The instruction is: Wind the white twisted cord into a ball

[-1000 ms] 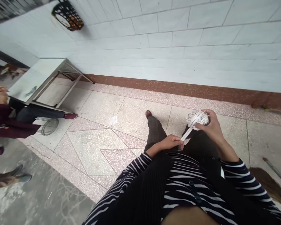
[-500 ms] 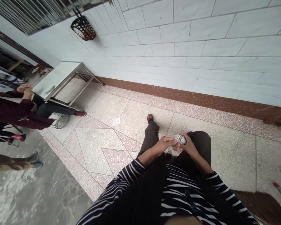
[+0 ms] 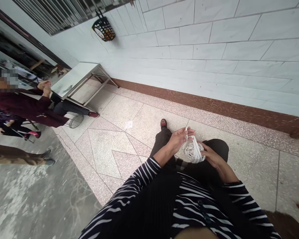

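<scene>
the person's right hand (image 3: 214,158) grips a white ball (image 3: 190,152); apart from it, the left hand (image 3: 178,139) pinches its strip (image 3: 195,142). many turns lie wrapped, one length loose; what's left i can't tell. well beyond the left hand stands a table (image 3: 77,77).

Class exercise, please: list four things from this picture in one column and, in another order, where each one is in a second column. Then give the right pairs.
Things
1. Ball of white strip
2. Left hand
3. Black basket
4. White scrap

Places
A. Flat on the floor tiles
B. Against the wall, just below metal bars
C. At the fingers of the right hand
D. At the strip, left of the ball in the picture

Pairs: 1-C, 2-D, 3-B, 4-A
</scene>
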A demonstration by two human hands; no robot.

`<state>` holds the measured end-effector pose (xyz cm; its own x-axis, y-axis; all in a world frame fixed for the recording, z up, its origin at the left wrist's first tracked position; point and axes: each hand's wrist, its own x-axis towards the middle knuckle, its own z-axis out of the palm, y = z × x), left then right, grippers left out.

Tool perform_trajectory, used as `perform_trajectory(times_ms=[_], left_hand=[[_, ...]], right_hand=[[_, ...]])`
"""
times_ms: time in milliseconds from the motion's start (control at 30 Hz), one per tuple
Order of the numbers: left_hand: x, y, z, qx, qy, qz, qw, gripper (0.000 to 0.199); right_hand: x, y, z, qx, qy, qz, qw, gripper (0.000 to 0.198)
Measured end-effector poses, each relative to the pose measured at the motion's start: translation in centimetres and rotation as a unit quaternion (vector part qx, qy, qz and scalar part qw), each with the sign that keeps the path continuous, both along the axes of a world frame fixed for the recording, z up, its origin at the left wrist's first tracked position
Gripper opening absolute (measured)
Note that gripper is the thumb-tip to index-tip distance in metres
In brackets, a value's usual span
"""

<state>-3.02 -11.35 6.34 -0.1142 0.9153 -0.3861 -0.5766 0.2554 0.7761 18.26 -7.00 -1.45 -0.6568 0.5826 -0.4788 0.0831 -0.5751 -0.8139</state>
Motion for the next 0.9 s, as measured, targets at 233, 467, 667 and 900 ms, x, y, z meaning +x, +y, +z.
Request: perform_trajectory(times_ms=[233,467,667,900], left_hand=[[-2.9,0.5,0.2,0.051,0.066,0.027,0.996,0.06],[-7.4,2.9,-0.8,0.153,0.465,0.062,0.87,0.044],[-5.5,1.1,-1.6,0.246,0.422,-0.259,0.833,0.039],[-4.2,1.9,-4.5,0.255,0.366,-0.297,0.844,0.017]], right_hand=[[-1.0,-4.4,2.9,-0.034,0.06,0.001,0.998,0.064],[-1.8,-4.4,4.2,-0.07,0.014,-0.051,0.996,0.057],[-2.1,-3.0,6.7,-0.063,-0.032,-0.053,0.996,0.074],[-2.6,-3.3,10.1,-0.033,-0.056,0.015,0.998,0.075]])
